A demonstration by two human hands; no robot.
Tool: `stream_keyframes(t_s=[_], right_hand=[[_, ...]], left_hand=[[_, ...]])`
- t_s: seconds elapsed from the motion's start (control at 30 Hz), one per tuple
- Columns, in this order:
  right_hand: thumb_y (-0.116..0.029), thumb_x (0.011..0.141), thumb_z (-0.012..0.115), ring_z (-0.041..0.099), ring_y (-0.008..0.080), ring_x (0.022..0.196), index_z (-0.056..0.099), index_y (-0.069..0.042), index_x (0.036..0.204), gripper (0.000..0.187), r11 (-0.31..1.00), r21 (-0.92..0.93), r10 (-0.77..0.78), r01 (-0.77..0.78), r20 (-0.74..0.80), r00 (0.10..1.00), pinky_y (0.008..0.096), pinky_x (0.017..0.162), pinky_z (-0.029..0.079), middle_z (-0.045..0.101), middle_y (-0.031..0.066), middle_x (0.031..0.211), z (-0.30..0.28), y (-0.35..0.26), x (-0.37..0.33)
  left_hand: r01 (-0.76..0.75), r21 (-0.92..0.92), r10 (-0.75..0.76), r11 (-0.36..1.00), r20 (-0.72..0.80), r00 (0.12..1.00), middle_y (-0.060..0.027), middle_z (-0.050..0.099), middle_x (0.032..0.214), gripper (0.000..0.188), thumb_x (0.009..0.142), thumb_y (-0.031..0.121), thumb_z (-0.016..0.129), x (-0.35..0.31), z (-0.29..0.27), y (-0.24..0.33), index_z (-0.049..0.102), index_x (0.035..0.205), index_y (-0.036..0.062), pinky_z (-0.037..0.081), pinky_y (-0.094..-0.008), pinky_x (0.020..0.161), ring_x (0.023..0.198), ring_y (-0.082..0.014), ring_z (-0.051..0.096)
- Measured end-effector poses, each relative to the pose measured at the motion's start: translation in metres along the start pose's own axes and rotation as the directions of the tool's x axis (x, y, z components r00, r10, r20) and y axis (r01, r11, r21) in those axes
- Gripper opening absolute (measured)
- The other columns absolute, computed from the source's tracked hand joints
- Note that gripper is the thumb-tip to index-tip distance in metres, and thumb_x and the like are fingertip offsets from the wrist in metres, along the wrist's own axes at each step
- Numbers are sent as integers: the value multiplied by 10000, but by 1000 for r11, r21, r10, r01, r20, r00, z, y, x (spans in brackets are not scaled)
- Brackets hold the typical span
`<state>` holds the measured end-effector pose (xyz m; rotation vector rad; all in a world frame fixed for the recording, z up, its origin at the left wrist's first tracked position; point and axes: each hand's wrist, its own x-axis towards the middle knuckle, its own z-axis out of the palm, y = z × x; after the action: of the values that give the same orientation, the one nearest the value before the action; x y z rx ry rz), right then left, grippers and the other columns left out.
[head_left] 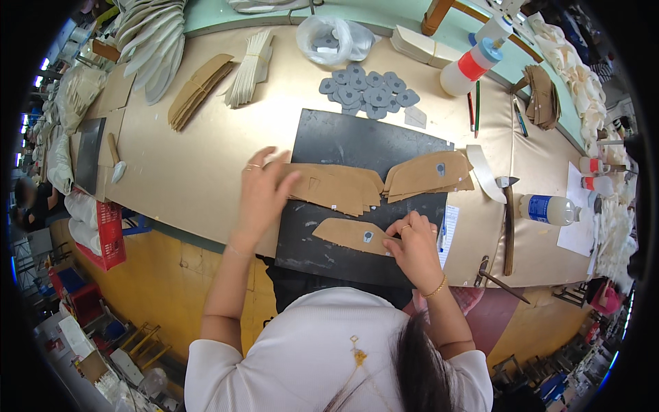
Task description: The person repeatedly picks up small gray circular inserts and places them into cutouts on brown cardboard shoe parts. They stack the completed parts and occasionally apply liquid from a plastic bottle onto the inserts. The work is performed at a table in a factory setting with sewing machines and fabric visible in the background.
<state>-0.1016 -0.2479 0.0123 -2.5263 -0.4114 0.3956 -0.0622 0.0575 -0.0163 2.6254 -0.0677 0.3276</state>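
Observation:
My left hand [264, 196] has its fingers spread at the left end of a fanned stack of brown, leather-like cut pieces [329, 184]; whether it touches them I cannot tell. With thumb and curled fingers, my right hand [417, 250] grips the right end of a single brown cut piece [350, 235], which lies on the black mat [309, 264] close to me. A small grey patch [368, 237] sits on that piece. Farther right on the mat is a second overlapping pile of brown pieces [425, 175], its top one bearing a similar grey patch.
Beyond the mat lie loose grey patches [367, 89] and a plastic bag [334, 40]. Bundled strips [250, 69] and brown pieces [200, 89] stand far left. On the right are a hammer [508, 226], a smaller hammer [501, 283], pencils [477, 110] and bottles [549, 209].

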Motion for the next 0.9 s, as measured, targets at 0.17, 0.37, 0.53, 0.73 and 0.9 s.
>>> stream_keyframes(t_s=[0.17, 0.37, 0.53, 0.73, 0.9], right_hand=[[-76, 849, 690, 635, 334, 913, 671, -47, 981, 137, 952, 300, 21, -52, 103, 994, 401, 808, 503, 660, 131, 944, -37, -8, 21], [-10, 873, 657, 670, 230, 768, 674, 22, 998, 130, 939, 337, 88, -70, -39, 995, 331, 724, 524, 690, 132, 874, -108, 14, 55], [28, 762, 686, 606, 313, 945, 650, -11, 1036, 279, 925, -372, -233, 76, -396, 888, 405, 849, 473, 630, 146, 1003, -101, 66, 82], [-25, 786, 725, 595, 352, 1023, 670, -34, 1081, 300, 923, -46, -382, 383, -241, 892, 430, 896, 482, 614, 167, 1050, -26, -47, 104], [-9, 834, 710, 629, 289, 917, 681, -75, 1220, 392, 771, 106, -612, 628, -152, 776, 368, 801, 521, 597, 134, 1079, 28, -118, 116]], left_hand=[[438, -240, -328, 866, 389, 861, -124, 675, 849, 295, 886, 233, 737, 17, -18, -35, 696, 1040, -16, 535, -368, 731, 772, -230, 646], [595, -601, -447, 534, 397, 801, -9, 623, 760, 173, 907, 180, 727, 3, -12, -51, 666, 924, 19, 478, -254, 495, 635, -77, 578], [532, -629, -460, 567, 294, 838, -45, 700, 865, 225, 916, 225, 715, 4, -7, -60, 714, 978, 9, 532, -290, 705, 805, -92, 622], [726, -660, -372, 191, 636, 676, -10, 703, 898, 237, 931, 247, 707, 5, -41, -55, 728, 1016, 27, 527, -281, 685, 775, -95, 620], [741, -671, -125, -14, 737, 665, 10, 685, 890, 231, 978, 272, 665, -3, -31, -53, 715, 1031, 53, 505, -262, 666, 727, -93, 597]])
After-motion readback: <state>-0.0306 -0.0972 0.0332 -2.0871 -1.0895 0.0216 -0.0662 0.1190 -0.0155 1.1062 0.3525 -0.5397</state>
